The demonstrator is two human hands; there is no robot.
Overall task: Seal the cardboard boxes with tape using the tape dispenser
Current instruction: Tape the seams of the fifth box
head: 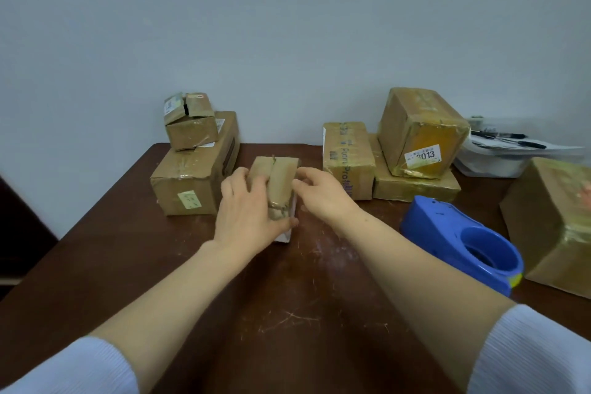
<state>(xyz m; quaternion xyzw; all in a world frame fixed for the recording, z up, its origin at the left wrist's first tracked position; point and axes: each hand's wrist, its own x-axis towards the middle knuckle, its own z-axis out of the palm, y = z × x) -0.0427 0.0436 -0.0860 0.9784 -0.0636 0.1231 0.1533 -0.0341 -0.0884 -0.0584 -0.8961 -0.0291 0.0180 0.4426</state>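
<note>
**Both hands on the small box**

We have the small box (281,179) in the middle of the brown table (287,313), its top flaps meeting along a centre seam. Our left hand (246,211) grips its left side, fingers curled over the top and thumb at the near end. Our right hand (323,192) holds the right edge with bent fingertips. The blue tape dispenser (460,233) lies on the table just beside our right forearm, apart from both hands
</note>
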